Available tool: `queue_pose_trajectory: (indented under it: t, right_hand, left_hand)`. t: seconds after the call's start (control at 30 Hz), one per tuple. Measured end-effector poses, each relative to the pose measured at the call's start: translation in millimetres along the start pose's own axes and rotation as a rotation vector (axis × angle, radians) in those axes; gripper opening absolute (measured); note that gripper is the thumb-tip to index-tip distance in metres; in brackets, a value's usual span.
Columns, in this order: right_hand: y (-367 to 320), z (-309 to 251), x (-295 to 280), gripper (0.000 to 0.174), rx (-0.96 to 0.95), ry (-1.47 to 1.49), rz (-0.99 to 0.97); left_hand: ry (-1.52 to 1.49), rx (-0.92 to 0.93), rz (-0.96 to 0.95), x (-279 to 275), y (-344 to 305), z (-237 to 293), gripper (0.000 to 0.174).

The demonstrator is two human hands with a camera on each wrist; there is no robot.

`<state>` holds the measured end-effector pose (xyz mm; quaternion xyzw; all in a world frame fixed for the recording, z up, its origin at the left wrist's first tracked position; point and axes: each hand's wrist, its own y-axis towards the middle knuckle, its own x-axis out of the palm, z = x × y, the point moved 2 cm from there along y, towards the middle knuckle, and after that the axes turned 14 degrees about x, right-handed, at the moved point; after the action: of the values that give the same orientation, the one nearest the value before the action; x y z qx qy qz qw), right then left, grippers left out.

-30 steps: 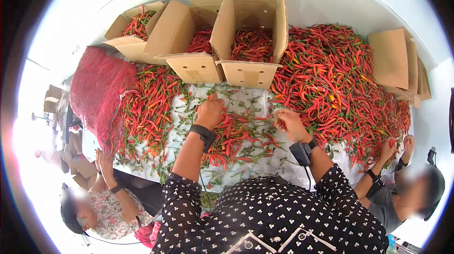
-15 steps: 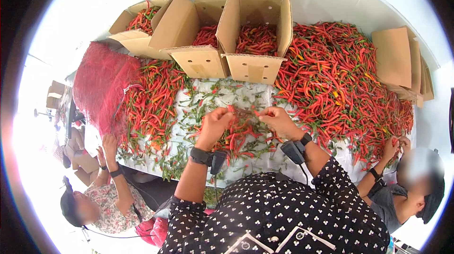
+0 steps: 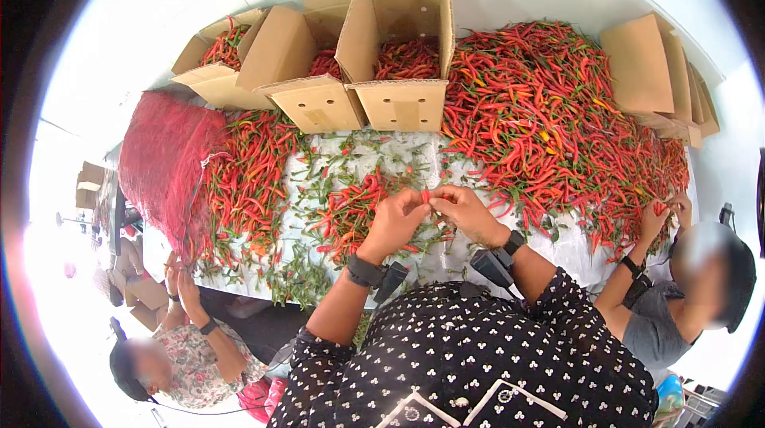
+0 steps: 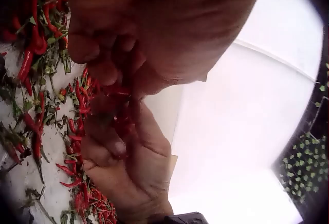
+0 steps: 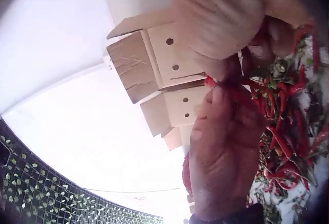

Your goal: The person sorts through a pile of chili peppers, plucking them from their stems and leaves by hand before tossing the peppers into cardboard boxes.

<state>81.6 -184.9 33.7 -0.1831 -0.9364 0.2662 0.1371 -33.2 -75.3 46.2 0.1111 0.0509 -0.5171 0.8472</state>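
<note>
Both hands have drawn together since a second ago, when the left hand (image 3: 394, 225) lay stretched out on the small pile of chillies (image 3: 347, 209) and the right hand (image 3: 466, 213) worked apart from it. Now they meet fingertip to fingertip above the white table cover (image 3: 414, 159), nearer the body. Between them sits a single red chilli (image 3: 425, 197), pinched by the curled thumb and fingers of each hand, with only a short red piece showing in the gap. The right wrist view shows its end poking out between the left thumb and the right fingertips. Three open cardboard boxes stand in a row at the far side of the table, and the left box (image 3: 209, 81), the middle box (image 3: 315, 105) and the right box (image 3: 398, 103) each hold red chillies. To the right of the boxes a large heap of chillies (image 3: 542, 117) covers the table, and flattened cardboard boxes (image 3: 649, 69) lean behind it. Another heap (image 3: 247, 181) lies to the left, beside a red mesh sack (image 3: 163, 161). Loose green stems (image 3: 299, 276) are scattered over the cover about the small pile. A person at the left (image 3: 187, 348) and a person at the right (image 3: 677, 300) have their hands at the table's edges.
</note>
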Motion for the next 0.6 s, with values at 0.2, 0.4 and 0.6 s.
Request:
queue_pose_trajectory:
  t: [0.2, 0.4, 0.6]
  right_hand:
    - [-19, 1, -5, 0.017, -0.165, -0.144, 0.206]
    - [-26, 32, 4, 0.016, -0.089, -0.055, 0.16]
    - [-42, 70, 6, 0.021, -0.027, 0.074, 0.127]
  left_hand:
    - [0.066, -0.084, 0.02, -1, -9, 12, 0.015]
    - [0.07, 0.018, -0.011, 26, -23, 9, 0.015]
    - [0.354, 0.3, -0.118, 44, -40, 2, 0.008]
